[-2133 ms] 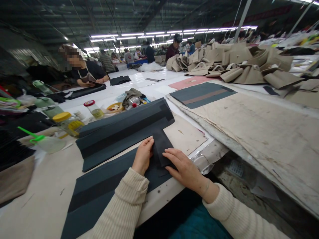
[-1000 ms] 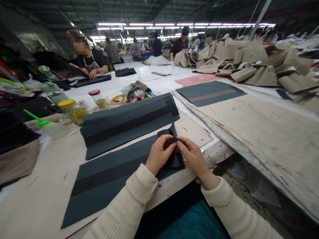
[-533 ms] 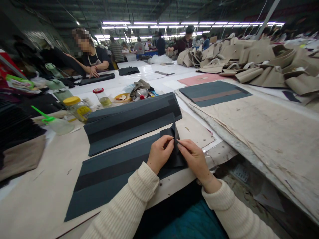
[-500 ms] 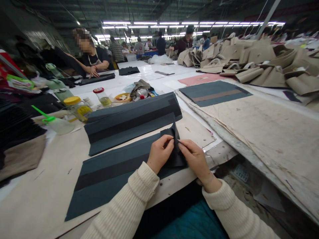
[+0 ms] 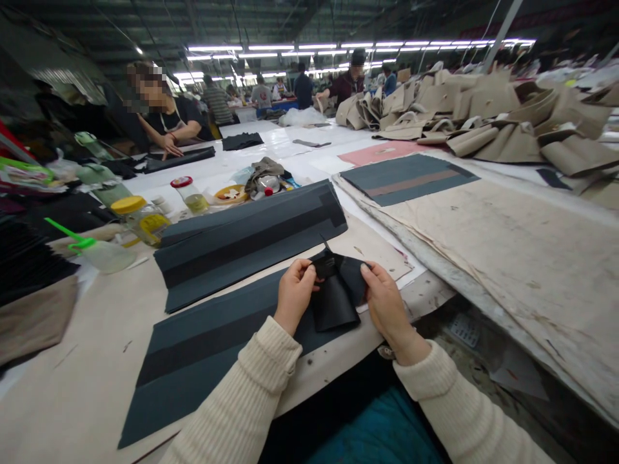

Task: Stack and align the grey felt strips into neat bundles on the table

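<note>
My left hand [image 5: 294, 293] and my right hand [image 5: 384, 301] each pinch one side of a small black fabric piece [image 5: 336, 290], which is spread open between them just above the table. Under it lies a long dark grey panel [image 5: 207, 341] with a darker stripe down its middle, reaching toward the near left. A second, similar dark grey panel [image 5: 251, 235] lies just behind it. Both of my arms are in cream ribbed sleeves.
Left of the panels stand a squeeze bottle with a green nozzle [image 5: 91, 250], a yellow-lidded jar [image 5: 138, 219] and a red-lidded jar [image 5: 186, 193]. Another grey panel [image 5: 406, 177] lies far right, before heaped beige fabric [image 5: 483, 116]. A person [image 5: 167, 122] works across the table.
The small black piece lay flat under my hands at first. I lifted it, pinched it at the middle, and now my hands have moved apart, spreading it open.
</note>
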